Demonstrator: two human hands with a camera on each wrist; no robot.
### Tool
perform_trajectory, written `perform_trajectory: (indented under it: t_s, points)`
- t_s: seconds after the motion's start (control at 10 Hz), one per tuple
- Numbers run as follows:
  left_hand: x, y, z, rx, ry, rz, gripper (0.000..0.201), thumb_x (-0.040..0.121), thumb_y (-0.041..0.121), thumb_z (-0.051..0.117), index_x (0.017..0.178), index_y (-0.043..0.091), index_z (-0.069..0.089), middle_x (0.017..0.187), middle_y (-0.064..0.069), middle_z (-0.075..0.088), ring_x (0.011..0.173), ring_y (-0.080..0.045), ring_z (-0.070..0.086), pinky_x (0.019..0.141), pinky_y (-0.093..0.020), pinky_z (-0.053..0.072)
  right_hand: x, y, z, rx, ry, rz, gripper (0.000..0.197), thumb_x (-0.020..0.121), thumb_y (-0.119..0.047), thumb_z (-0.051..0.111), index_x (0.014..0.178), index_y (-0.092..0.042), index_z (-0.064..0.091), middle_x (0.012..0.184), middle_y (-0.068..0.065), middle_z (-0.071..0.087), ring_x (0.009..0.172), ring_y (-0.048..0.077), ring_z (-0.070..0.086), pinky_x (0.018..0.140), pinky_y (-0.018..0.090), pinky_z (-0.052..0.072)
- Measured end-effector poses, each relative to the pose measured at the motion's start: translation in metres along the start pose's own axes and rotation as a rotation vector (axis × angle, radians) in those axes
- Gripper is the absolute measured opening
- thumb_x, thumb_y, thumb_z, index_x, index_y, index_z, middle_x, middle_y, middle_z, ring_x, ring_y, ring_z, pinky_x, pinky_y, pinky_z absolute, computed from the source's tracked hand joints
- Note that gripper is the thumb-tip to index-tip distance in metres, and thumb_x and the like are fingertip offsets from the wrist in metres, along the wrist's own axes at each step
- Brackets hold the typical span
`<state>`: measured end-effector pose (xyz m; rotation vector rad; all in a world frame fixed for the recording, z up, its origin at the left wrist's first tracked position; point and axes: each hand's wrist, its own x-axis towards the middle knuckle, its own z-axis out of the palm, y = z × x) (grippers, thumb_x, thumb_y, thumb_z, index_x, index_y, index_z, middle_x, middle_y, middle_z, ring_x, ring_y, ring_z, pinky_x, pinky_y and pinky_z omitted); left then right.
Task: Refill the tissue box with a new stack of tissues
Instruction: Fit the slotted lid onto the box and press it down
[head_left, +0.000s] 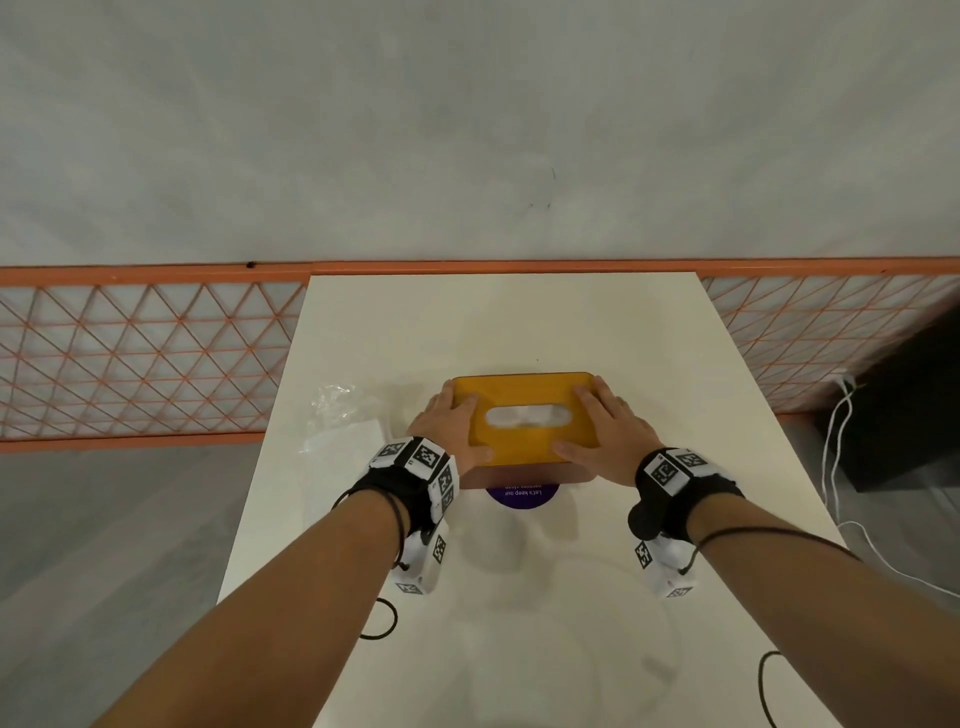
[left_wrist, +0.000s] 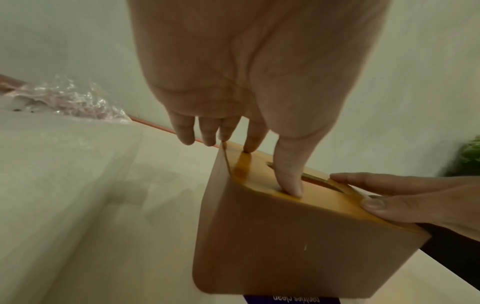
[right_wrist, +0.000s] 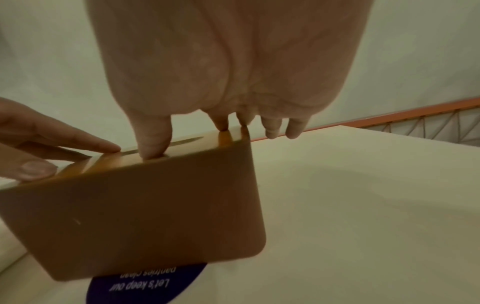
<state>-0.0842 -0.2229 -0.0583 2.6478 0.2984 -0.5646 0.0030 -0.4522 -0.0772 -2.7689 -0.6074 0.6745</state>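
A brown tissue box (head_left: 524, 472) with a yellow lid (head_left: 519, 387) stands in the middle of the white table (head_left: 519, 322). White tissue (head_left: 527, 417) shows through the lid's oval slot. My left hand (head_left: 457, 423) lies flat on the lid's left end, thumb near the front edge, outer fingers past the side. My right hand (head_left: 597, 421) mirrors it on the right end. The left wrist view shows the box (left_wrist: 285, 246) with the left thumb and one fingertip of the left hand (left_wrist: 233, 82) pressing the lid. In the right wrist view the right hand (right_wrist: 221, 61) presses the box (right_wrist: 142, 205) likewise.
A crumpled clear plastic wrapper (head_left: 337, 410) lies on the table left of the box. A round purple sticker (head_left: 522, 493) peeks out under the box's front. An orange mesh fence (head_left: 145, 353) runs behind the table. White cables (head_left: 836, 441) hang at the right.
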Motion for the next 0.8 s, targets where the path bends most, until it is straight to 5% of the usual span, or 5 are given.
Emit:
perform_trajectory:
  t_s: [0.2,0.3,0.4,0.8]
  points:
    - [-0.014,0.004,-0.007,-0.035,0.111,-0.016,0.055,0.092,0.018,0.052,0.145,0.021,0.042,0.159,-0.008,0.027,0.143,-0.028,0.033,0.114,-0.039,0.037,-0.018,-0.018,-0.016,-0.1,0.017,0.039,0.066,0.089,-0.037,0.051,0.148,-0.027,0.026,0.16,-0.005,0.018,0.142,0.029,0.02,0.11,0.048,0.026]
    - [-0.03,0.006,-0.015,-0.121,0.21,0.017,0.04,0.09,0.014,0.051,0.128,0.02,0.061,0.135,-0.006,0.058,0.124,-0.027,0.054,0.103,-0.037,0.047,-0.029,-0.026,-0.027,-0.175,0.008,0.053,0.053,0.085,-0.022,0.049,0.138,-0.031,0.043,0.144,-0.002,0.042,0.13,0.029,0.037,0.103,0.044,0.032]
    - [-0.046,0.01,-0.024,-0.162,0.245,0.029,0.03,0.09,0.017,0.051,0.111,0.024,0.071,0.113,-0.003,0.07,0.103,-0.025,0.066,0.09,-0.036,0.055,-0.037,-0.03,-0.043,-0.164,-0.029,0.039,0.036,0.087,-0.021,0.047,0.12,-0.03,0.059,0.125,0.003,0.059,0.108,0.026,0.057,0.09,0.034,0.047]
    - [-0.067,0.069,-0.107,-0.015,0.338,0.0,0.03,0.091,0.016,0.046,0.11,0.023,0.069,0.116,-0.002,0.067,0.1,-0.022,0.065,0.084,-0.031,0.055,-0.06,-0.028,-0.139,-0.111,0.129,-0.094,0.022,0.083,-0.006,0.052,0.083,-0.021,0.068,0.105,0.002,0.068,0.094,0.023,0.065,0.084,0.033,0.055]
